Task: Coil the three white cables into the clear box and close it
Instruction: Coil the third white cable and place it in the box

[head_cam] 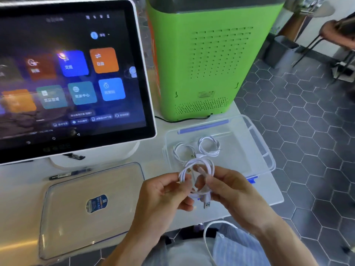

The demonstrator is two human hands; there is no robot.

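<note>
A clear box [259,150] with blue latches stands open on the white table, right of centre. Two coiled white cables lie inside it, one on the left [182,150] and one on the right [209,145]. Just in front of the box, above the table, both hands hold a third white cable [199,166] wound into a loop. My left hand [165,191] pinches the loop's left side. My right hand [230,187] grips its right side, and a USB plug hangs below between them. The clear lid [92,206] with a blue sticker lies flat to the left.
A large touchscreen terminal [67,73] stands at the left behind the lid. A green perforated machine [207,60] stands right behind the box. Another white cord [207,240] hangs near my lap. The table's right edge drops to a hexagon-tiled floor with chairs.
</note>
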